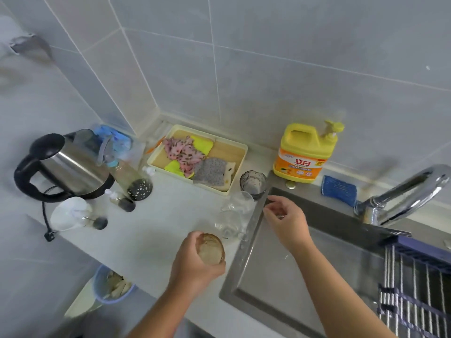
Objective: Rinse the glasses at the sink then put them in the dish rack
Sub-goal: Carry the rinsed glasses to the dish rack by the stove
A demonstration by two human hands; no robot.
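Note:
My left hand (192, 262) grips an amber-tinted glass (211, 250) just above the counter, left of the sink (246, 254). Two clear glasses stand on the counter by the sink's left rim: one (240, 202) farther back, one (228, 224) nearer. A dark smoky glass (253, 182) stands behind them. My right hand (286, 219) hovers over the sink's left rim with fingers loosely curled and nothing in it. The dish rack (415, 289), with dark frame and metal bars, lies over the sink's right side.
A chrome faucet (402, 196) arcs over the sink at the right. A yellow detergent bottle (305, 154) and blue scouring pad (339, 190) sit behind the sink. A tray of cloths (240, 148), a kettle (66, 167) and small bottles fill the counter's left.

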